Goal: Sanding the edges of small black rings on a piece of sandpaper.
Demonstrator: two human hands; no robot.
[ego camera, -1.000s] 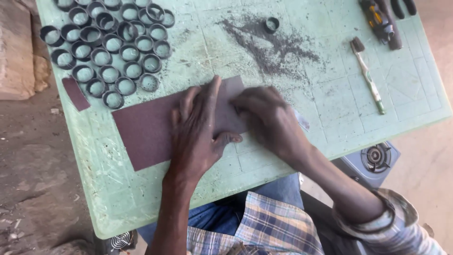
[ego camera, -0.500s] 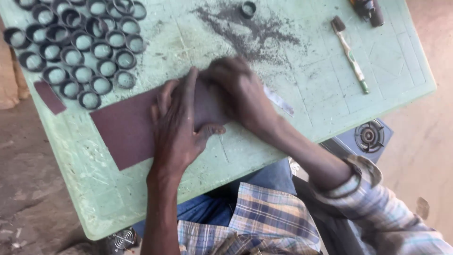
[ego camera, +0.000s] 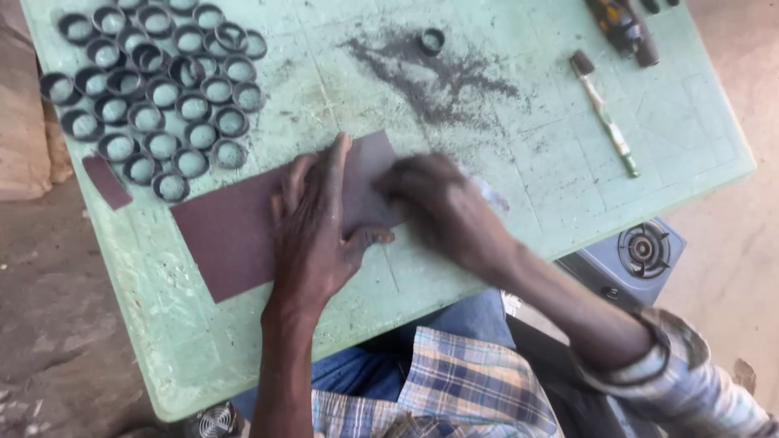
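A small, makeshift workshop is shown, set up outdoors or on a rough floor. A worn green table [ego camera: 243, 357], scratched and stained, is dusted with dark filings [ego camera: 438, 77]. Many dark metal rings [ego camera: 154, 89] are laid out in rows at one corner (all much alike). A sheet of brown sandpaper [ego camera: 227, 235], a brush [ego camera: 604, 113] and a power tool [ego camera: 625, 28] are seen on it. Bare dirt ground [ego camera: 57, 324] lies around it.

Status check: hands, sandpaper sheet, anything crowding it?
Left hand flat on sandpaper sheet. Right hand blurred at its edge, grip unclear. Metal rings clustered beside.
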